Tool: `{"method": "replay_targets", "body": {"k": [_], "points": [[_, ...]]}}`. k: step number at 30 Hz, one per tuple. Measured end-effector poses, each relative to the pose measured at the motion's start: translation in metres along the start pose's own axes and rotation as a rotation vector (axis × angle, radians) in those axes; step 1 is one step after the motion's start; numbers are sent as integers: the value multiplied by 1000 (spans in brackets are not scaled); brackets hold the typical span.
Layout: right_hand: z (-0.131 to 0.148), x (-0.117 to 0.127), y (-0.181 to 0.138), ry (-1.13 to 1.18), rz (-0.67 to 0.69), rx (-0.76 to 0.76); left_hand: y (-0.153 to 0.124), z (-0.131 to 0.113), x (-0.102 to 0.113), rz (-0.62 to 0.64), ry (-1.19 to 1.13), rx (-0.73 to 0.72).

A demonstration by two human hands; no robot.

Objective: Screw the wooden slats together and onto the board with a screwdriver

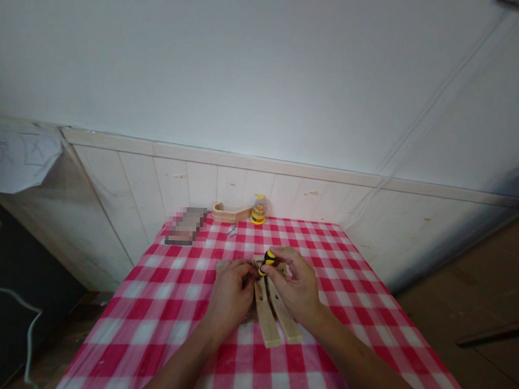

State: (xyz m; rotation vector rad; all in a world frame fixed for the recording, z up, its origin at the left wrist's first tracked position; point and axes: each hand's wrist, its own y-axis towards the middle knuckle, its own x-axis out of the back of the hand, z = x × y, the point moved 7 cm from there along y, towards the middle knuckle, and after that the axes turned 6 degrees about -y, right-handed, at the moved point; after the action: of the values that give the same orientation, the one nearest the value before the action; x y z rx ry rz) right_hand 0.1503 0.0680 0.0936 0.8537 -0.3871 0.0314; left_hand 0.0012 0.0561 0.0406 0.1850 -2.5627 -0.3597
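My right hand (294, 286) is closed around a yellow and black screwdriver (267, 261), whose handle points up and away from me. Close beside it on the left, my left hand (230, 290) has its fingers curled and pinched near the tool's tip; what it pinches is too small to make out. Beneath both hands lie two light wooden slats (276, 323) side by side on the red and white checked tablecloth (162, 304), their near ends pointing toward me.
At the table's far edge against the white panelled wall stand a curved wooden piece (229, 213) and a small yellow bit holder (258, 210). A blurred grey object (184, 226) and small metal bits (231, 232) lie far left. Wooden floor lies to the right.
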Motion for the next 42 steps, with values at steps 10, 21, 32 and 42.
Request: {"method": "replay_targets", "body": {"k": [10, 21, 32, 42], "points": [[-3, -7, -6, 73, 102, -65, 1, 3, -1, 6, -14, -2], [1, 0, -1, 57, -3, -33, 1, 5, -2, 10, 2, 16], [-6, -2, -2, 14, -9, -74, 1, 1, 0, 21, 11, 6], [15, -2, 4, -3, 131, 22, 0, 2, -1, 9, -6, 12]]}}
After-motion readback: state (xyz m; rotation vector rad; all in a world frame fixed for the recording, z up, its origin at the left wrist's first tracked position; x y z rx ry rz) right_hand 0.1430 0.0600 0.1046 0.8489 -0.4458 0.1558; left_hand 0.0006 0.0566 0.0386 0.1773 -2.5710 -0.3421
